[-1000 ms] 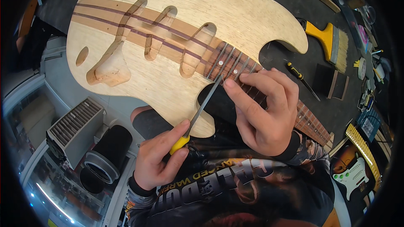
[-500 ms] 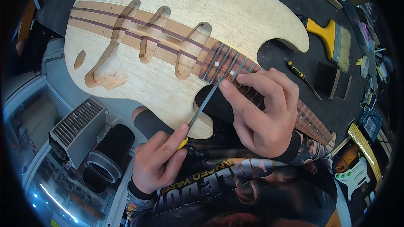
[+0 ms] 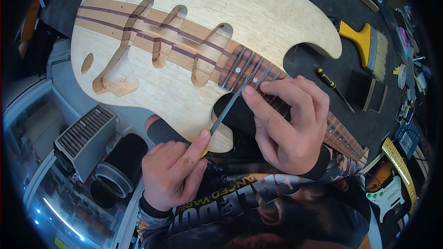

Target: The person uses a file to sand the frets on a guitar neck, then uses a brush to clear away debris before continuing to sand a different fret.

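Observation:
Across my lap and the dark bench lies a pale, unfinished guitar body (image 3: 240, 4) with routed cavities and dark stripes. Its brown fretboard (image 3: 342, 136) with metal frets and round white dots runs toward the lower right. My left hand (image 3: 173, 173) is closed round the yellow handle of a narrow metal file (image 3: 228, 104), whose tip lies slantwise on the frets near the body. My right hand (image 3: 293, 122) arches over the fretboard. Its thumb rests against the file near the tip, and the fingertips touch the board, apart from the thumb. Most of the handle is hidden.
A yellow-handled brush (image 3: 362, 41), a yellow-and-black screwdriver-like tool (image 3: 334, 87) and a dark block (image 3: 364, 90) lie on the bench at right. Another guitar (image 3: 390, 191) is at lower right. A black cylindrical container (image 3: 122, 163) and a grey ribbed box (image 3: 85, 138) stand at lower left.
The file has slid a little farther up and right across the frets, with my left hand following it. My right hand has stayed almost in place.

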`<state>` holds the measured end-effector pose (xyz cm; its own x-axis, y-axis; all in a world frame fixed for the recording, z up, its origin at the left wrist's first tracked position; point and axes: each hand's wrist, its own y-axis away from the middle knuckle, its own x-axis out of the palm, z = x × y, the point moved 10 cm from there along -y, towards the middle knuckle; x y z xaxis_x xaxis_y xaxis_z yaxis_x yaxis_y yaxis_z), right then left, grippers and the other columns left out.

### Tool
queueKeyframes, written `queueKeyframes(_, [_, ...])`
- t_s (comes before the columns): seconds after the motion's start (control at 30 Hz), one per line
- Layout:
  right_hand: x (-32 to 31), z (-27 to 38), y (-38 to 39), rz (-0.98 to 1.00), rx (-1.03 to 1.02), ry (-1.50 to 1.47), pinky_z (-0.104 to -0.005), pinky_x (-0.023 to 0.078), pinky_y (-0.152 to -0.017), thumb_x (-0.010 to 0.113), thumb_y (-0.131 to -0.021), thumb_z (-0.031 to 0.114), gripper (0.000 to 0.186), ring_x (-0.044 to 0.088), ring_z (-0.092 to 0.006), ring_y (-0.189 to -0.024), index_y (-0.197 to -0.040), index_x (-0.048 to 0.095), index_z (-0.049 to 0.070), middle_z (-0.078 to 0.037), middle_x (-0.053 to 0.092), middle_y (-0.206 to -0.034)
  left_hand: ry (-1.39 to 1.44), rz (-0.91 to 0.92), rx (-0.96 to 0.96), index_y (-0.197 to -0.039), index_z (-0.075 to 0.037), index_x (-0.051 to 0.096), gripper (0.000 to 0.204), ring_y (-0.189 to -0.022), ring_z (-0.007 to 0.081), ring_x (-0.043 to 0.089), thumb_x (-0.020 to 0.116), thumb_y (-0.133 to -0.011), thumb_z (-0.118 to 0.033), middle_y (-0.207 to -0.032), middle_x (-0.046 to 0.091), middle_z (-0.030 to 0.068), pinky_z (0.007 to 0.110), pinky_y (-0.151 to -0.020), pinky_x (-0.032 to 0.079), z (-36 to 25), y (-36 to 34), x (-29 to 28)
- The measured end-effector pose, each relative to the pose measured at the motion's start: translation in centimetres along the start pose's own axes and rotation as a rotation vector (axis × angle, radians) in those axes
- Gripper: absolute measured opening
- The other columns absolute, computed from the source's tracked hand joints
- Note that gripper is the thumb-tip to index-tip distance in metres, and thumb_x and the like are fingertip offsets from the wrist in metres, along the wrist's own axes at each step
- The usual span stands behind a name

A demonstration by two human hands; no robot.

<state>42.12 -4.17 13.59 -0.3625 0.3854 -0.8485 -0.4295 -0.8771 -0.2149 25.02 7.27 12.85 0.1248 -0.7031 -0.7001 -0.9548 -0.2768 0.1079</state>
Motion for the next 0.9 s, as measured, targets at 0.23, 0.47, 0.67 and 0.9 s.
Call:
queueKeyframes(0.23, [0.0,0.0,-0.1,-0.003,0.005,-0.014,-0.0510,0.053,-0.111,0.086,-0.070,0.000,0.068,0.065,-0.0341,-0.122,-0.137,0.088,0.016,-0.008,0.074,-0.131,-0.001,0.005,0.007,-0.155,-0.002,0.074,0.063,-0.065,0.0253,0.058,0.084,-0.094,-0.010,-0.080,0.058,0.0040,0.041,-0.063,0.045,0.0,-0.2,0.1])
queueKeyframes(0.47, [0.1,0.0,-0.2,-0.002,0.014,-0.022,-0.0521,0.053,-0.112,0.085,-0.071,0.000,0.068,0.064,-0.0349,-0.123,-0.137,0.088,0.014,-0.008,0.074,-0.132,-0.012,0.021,0.002,-0.155,-0.001,0.074,0.062,-0.066,0.0248,0.060,0.084,-0.094,-0.009,-0.081,0.059,0.0045,0.041,-0.063,0.046,-0.4,-0.1,0.0])
queueKeyframes(0.67, [0.1,-0.2,-0.1,0.008,0.022,-0.004,-0.0522,0.053,-0.113,0.086,-0.071,0.001,0.067,0.063,-0.0353,-0.124,-0.137,0.088,0.014,-0.008,0.074,-0.132,-0.013,-0.018,0.032,-0.155,-0.001,0.074,0.062,-0.065,0.0248,0.060,0.084,-0.094,-0.009,-0.080,0.059,0.0044,0.041,-0.062,0.046,-0.9,-1.5,-0.1])
queueKeyframes(0.9, [0.1,0.0,-0.1,0.003,0.015,-0.009,-0.0519,0.053,-0.112,0.086,-0.071,0.001,0.067,0.064,-0.0346,-0.124,-0.136,0.088,0.014,-0.007,0.074,-0.131,-0.009,0.007,0.010,-0.155,-0.001,0.074,0.063,-0.065,0.0249,0.061,0.084,-0.093,-0.009,-0.081,0.060,0.0050,0.041,-0.061,0.046,-1.0,-1.4,-0.3])
